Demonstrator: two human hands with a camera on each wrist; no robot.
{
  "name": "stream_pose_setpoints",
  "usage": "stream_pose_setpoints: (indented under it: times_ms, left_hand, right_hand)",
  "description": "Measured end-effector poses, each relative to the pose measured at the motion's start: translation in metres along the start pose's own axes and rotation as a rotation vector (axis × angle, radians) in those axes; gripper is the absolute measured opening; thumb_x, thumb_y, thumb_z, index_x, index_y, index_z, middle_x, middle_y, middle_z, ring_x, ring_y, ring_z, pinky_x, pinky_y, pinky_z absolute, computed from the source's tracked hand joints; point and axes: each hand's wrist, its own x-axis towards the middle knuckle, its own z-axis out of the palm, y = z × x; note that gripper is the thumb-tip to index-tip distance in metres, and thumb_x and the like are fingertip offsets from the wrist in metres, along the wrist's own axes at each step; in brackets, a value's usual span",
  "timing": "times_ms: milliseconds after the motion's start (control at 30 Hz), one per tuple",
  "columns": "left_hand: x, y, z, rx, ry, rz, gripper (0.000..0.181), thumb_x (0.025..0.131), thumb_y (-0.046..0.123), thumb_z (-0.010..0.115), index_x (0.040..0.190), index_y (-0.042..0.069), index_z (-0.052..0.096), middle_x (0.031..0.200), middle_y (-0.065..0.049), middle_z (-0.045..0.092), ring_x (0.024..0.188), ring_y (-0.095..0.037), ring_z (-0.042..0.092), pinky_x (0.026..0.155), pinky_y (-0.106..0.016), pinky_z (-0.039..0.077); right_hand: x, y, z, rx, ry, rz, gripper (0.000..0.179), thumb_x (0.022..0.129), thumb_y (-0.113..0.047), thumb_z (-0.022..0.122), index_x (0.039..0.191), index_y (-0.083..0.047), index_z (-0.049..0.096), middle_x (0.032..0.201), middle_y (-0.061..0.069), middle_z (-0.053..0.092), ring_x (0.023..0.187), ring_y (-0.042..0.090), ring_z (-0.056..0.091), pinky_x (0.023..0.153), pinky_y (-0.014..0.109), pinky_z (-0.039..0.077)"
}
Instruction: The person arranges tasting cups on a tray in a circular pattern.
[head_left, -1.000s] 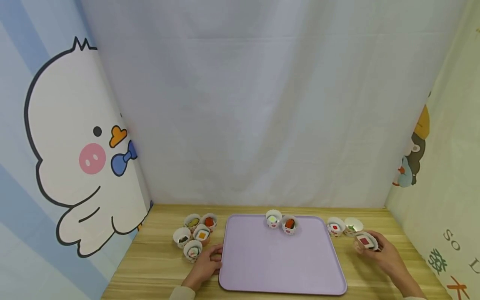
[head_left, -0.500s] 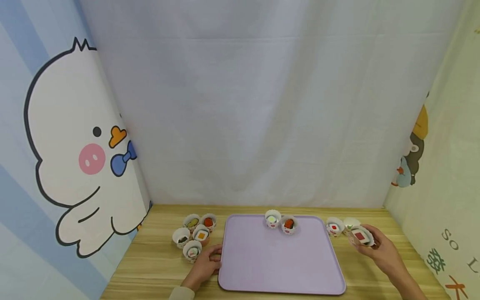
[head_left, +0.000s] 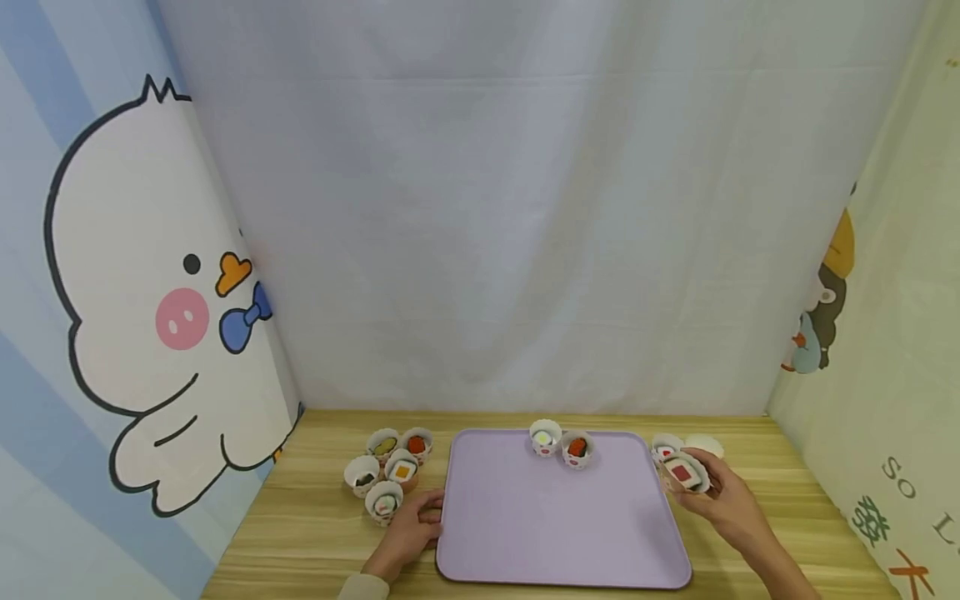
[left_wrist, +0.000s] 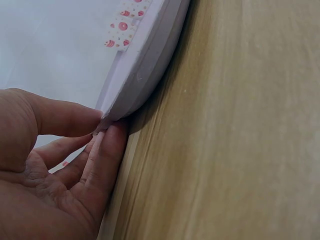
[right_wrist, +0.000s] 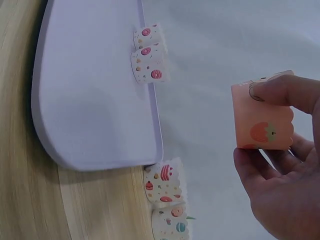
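Note:
My right hand (head_left: 729, 506) grips a peach paper baking cup (right_wrist: 252, 117) with a strawberry print, thumb on one side and fingers on the other. Inside this cup is a white piece with a dark red square centre (head_left: 681, 472), like a toy sushi roll. The cup is held up over the right edge of the lilac tray (head_left: 558, 533) in the head view. At the tray's left side, my left hand (head_left: 411, 527) pinches the rim (left_wrist: 116, 102) between thumb and fingers. Two filled paper cups, one with a pale piece (head_left: 545, 438) and one with an orange-red piece (head_left: 577, 450), stand at the tray's back.
Several filled paper cups (head_left: 384, 502) cluster on the wooden table (head_left: 300, 533) left of the tray. Two more, a printed cup (right_wrist: 165, 182) and another cup (right_wrist: 171, 222), stand past its back right corner. A white curtain (head_left: 480, 250) hangs behind the table.
My right hand has lifted the peach paper cup and carried it left, from the table at the right to over the tray's right edge. The left hand has stayed at the tray's rim.

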Motion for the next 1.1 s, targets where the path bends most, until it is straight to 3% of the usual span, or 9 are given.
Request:
stream_pose_setpoints:
  times_ms: [167,367,667,800,1100]
  left_hand:
    - [-0.001,0.002,0.0,-0.024,-0.005,0.006,0.059,0.08,-0.012,0.058,0.138,-0.006,0.048,0.126,-0.024,0.054,0.092,-0.016,0.058,0.067,-0.034,0.056]
    - [0.0,-0.002,0.0,-0.021,-0.004,0.002,0.059,0.081,-0.012,0.058,0.138,-0.006,0.048,0.127,-0.024,0.053,0.094,-0.017,0.058,0.067,-0.034,0.056]
    - [0.003,-0.005,0.0,-0.009,0.0,-0.002,0.059,0.081,-0.013,0.057,0.139,-0.006,0.047,0.127,-0.025,0.053,0.094,-0.017,0.058,0.067,-0.034,0.056]
    - [0.003,-0.005,0.0,-0.003,-0.001,-0.002,0.059,0.081,-0.012,0.057,0.139,-0.007,0.047,0.127,-0.025,0.053,0.095,-0.018,0.059,0.068,-0.035,0.057]
    - [0.0,-0.002,0.0,-0.007,-0.003,0.007,0.06,0.08,-0.012,0.057,0.139,-0.006,0.047,0.127,-0.025,0.053,0.094,-0.017,0.059,0.068,-0.035,0.057]
  right_hand:
    - [0.005,-0.005,0.016,0.012,-0.003,-0.062,0.069,0.082,-0.006,0.075,0.143,0.0,0.042,0.136,0.025,0.052,0.102,-0.013,0.05,0.077,0.02,0.053]
    - [0.011,-0.008,0.038,0.036,-0.013,-0.053,0.07,0.081,-0.006,0.076,0.142,-0.001,0.043,0.135,0.024,0.053,0.106,-0.003,0.053,0.079,0.02,0.051]
    - [0.023,-0.004,0.068,0.061,0.05,-0.079,0.066,0.076,0.0,0.078,0.136,0.003,0.05,0.128,0.024,0.059,0.103,-0.006,0.052,0.084,0.015,0.047]
    - [0.029,0.0,0.078,0.072,0.073,-0.077,0.064,0.075,0.0,0.079,0.133,0.003,0.052,0.126,0.023,0.061,0.104,-0.001,0.054,0.085,0.017,0.048]
    - [0.043,0.011,0.101,-0.002,0.147,0.026,0.063,0.072,-0.001,0.081,0.129,0.003,0.056,0.12,0.025,0.063,0.094,0.013,0.056,0.077,0.02,0.046]
